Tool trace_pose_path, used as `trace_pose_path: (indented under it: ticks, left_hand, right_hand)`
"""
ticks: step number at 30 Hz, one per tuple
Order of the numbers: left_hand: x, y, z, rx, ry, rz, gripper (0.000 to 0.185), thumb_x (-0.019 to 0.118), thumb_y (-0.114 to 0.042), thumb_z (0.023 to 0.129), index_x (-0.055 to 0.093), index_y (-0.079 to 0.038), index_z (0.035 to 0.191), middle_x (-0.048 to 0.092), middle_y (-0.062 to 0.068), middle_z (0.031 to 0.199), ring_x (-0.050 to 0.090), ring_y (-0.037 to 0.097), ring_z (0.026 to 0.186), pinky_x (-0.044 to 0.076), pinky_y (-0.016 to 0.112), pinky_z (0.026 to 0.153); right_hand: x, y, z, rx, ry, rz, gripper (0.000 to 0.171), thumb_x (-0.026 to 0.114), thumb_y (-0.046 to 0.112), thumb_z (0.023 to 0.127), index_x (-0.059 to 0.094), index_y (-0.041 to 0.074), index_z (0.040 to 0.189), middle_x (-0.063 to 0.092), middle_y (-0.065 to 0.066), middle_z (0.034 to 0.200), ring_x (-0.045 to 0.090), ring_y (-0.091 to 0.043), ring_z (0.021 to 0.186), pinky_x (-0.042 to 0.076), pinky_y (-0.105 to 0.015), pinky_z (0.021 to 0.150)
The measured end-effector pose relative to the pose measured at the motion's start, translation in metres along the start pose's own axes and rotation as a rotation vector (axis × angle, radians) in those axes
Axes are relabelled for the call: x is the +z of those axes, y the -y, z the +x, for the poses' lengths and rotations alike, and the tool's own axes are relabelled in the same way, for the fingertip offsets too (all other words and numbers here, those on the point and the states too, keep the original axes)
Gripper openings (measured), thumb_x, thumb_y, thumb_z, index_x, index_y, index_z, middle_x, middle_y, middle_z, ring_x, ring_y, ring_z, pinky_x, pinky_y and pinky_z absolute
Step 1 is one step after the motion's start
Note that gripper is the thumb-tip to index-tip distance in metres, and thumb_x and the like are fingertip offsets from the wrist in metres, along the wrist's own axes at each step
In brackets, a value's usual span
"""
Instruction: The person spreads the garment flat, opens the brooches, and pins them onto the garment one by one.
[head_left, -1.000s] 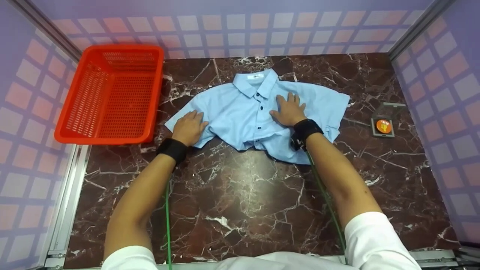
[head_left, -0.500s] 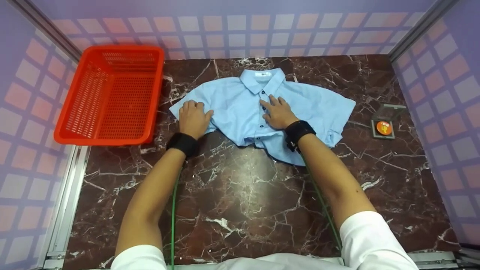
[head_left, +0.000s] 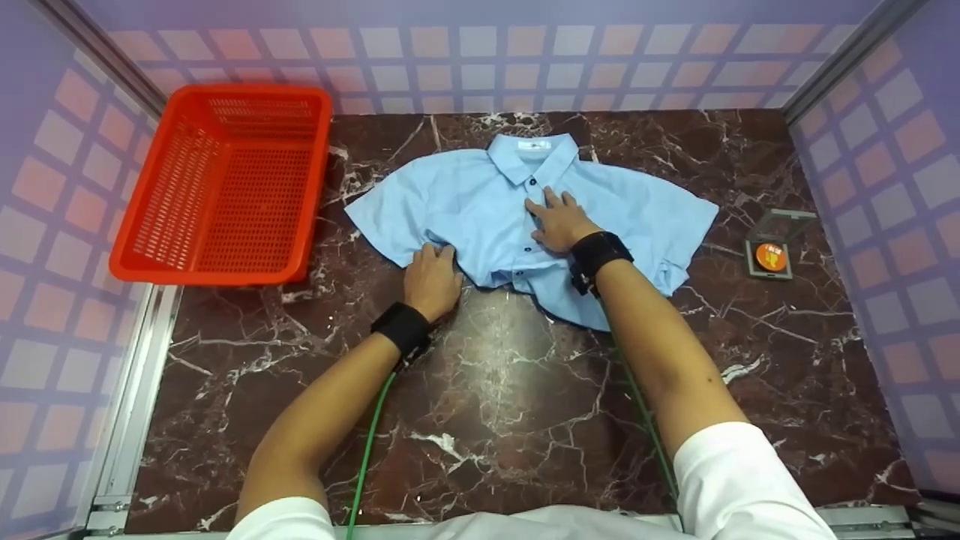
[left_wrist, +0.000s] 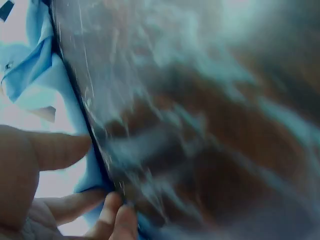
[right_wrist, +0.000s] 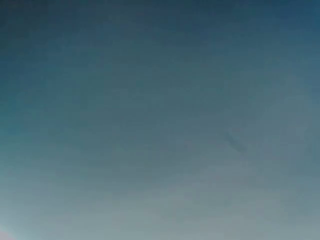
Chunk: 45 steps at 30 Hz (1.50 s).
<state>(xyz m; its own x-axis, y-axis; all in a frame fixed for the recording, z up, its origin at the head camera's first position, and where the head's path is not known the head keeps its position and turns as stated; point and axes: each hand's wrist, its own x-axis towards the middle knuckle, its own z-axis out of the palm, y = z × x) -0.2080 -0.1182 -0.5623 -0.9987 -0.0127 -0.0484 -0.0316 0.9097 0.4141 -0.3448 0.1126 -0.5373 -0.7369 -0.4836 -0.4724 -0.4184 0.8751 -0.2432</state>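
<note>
The left hand (head_left: 433,280) pinched the near hem of the light blue shirt (head_left: 480,202), its grip closed on the cloth edge. The right hand (head_left: 559,223) lay flat, fingers straight, on the button placket, pinning it. The shirt lay spread by the worktop's (head_left: 510,390) far edge; a red basket (head_left: 225,187) sat at the far left corner

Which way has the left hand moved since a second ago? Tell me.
Yes. The left hand slid right, away from the red basket, from the sleeve to the light blue shirt's lower hem.
</note>
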Motion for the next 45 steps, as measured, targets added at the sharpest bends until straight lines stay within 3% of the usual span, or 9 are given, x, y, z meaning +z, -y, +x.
trace_pose_path:
  ticks: [4, 7, 13, 19, 23, 26, 33, 39, 45]
  left_hand:
    - [0.004, -0.006, 0.006, 0.003, -0.002, -0.214, 0.049, 0.058, -0.003, 0.097, 0.049, -0.003, 0.145, 0.050, 0.025, 0.137, 0.048, 0.040, 0.126, 0.041, 0.048, 0.104]
    - [0.008, -0.016, 0.012, -0.041, -0.023, -0.423, 0.054, 0.050, 0.007, 0.094, 0.042, 0.001, 0.148, 0.051, 0.024, 0.142, 0.048, 0.037, 0.132, 0.038, 0.041, 0.110]
    - [0.017, -0.036, 0.018, -0.217, -0.038, -0.805, 0.043, 0.043, 0.012, 0.089, 0.049, 0.006, 0.131, 0.058, 0.022, 0.126, 0.055, 0.032, 0.119, 0.044, 0.037, 0.101]
    - [0.022, -0.049, 0.019, -0.389, 0.010, -1.081, 0.050, 0.047, 0.007, 0.090, 0.042, 0.010, 0.140, 0.049, 0.021, 0.141, 0.046, 0.026, 0.130, 0.038, 0.028, 0.105]
    - [0.025, -0.053, 0.023, -0.438, 0.066, -1.266, 0.046, 0.045, 0.009, 0.088, 0.043, 0.012, 0.134, 0.052, 0.014, 0.116, 0.050, 0.021, 0.094, 0.041, 0.025, 0.079]
    - [0.028, -0.056, 0.026, -0.450, 0.109, -1.379, 0.040, 0.041, 0.013, 0.087, 0.046, 0.010, 0.127, 0.045, 0.008, 0.103, 0.044, 0.018, 0.081, 0.039, 0.026, 0.069]
    - [0.032, -0.057, 0.031, -0.401, 0.056, -1.279, 0.028, 0.051, 0.009, 0.087, 0.055, 0.010, 0.114, 0.050, 0.009, 0.110, 0.048, 0.021, 0.099, 0.043, 0.025, 0.082]
    - [0.028, -0.049, 0.025, -0.445, 0.048, -1.329, 0.015, 0.053, 0.012, 0.088, 0.060, 0.005, 0.099, 0.055, 0.007, 0.096, 0.056, 0.017, 0.077, 0.049, 0.028, 0.069]
    - [0.024, -0.041, 0.009, -0.471, 0.141, -1.269, 0.007, 0.063, 0.006, 0.090, 0.069, 0.003, 0.089, 0.060, 0.004, 0.071, 0.052, 0.011, 0.056, 0.043, 0.022, 0.052]
  right_hand:
    - [-0.003, 0.001, 0.001, -0.013, 0.014, -0.013, 0.066, 0.048, 0.031, 0.106, 0.017, 0.015, 0.162, 0.002, -0.027, 0.165, 0.004, -0.053, 0.148, 0.013, -0.059, 0.119]
    - [-0.004, 0.000, 0.001, 0.002, 0.011, 0.001, 0.066, 0.048, 0.031, 0.106, 0.017, 0.016, 0.162, 0.001, -0.026, 0.165, 0.003, -0.053, 0.148, 0.012, -0.058, 0.119]
    - [-0.003, 0.001, 0.000, 0.025, 0.020, 0.038, 0.066, 0.049, 0.030, 0.106, 0.017, 0.017, 0.163, 0.001, -0.024, 0.166, 0.003, -0.052, 0.148, 0.012, -0.058, 0.119]
    - [-0.003, 0.002, 0.001, 0.024, 0.032, 0.021, 0.067, 0.049, 0.030, 0.106, 0.016, 0.017, 0.163, 0.001, -0.024, 0.166, 0.003, -0.052, 0.148, 0.012, -0.058, 0.119]
    - [-0.004, 0.003, 0.001, 0.024, 0.030, 0.015, 0.067, 0.050, 0.030, 0.106, 0.017, 0.016, 0.163, 0.001, -0.024, 0.166, 0.004, -0.052, 0.148, 0.013, -0.058, 0.119]
    - [-0.004, 0.003, 0.001, 0.026, 0.026, 0.014, 0.066, 0.049, 0.029, 0.106, 0.018, 0.016, 0.162, 0.002, -0.024, 0.166, 0.004, -0.052, 0.148, 0.015, -0.058, 0.119]
    - [-0.004, 0.002, 0.001, 0.032, 0.033, 0.051, 0.060, 0.042, 0.024, 0.108, 0.017, 0.019, 0.163, 0.000, -0.021, 0.167, 0.001, -0.049, 0.150, 0.015, -0.057, 0.119]
    - [-0.004, 0.001, 0.001, 0.029, 0.036, 0.074, 0.055, 0.030, 0.018, 0.109, 0.017, 0.020, 0.163, -0.001, -0.020, 0.167, -0.002, -0.047, 0.150, 0.014, -0.057, 0.120]
    - [-0.008, 0.002, -0.001, 0.048, 0.067, 0.090, 0.057, 0.027, 0.013, 0.108, 0.013, 0.021, 0.163, -0.006, -0.019, 0.167, -0.007, -0.045, 0.150, 0.012, -0.055, 0.120]
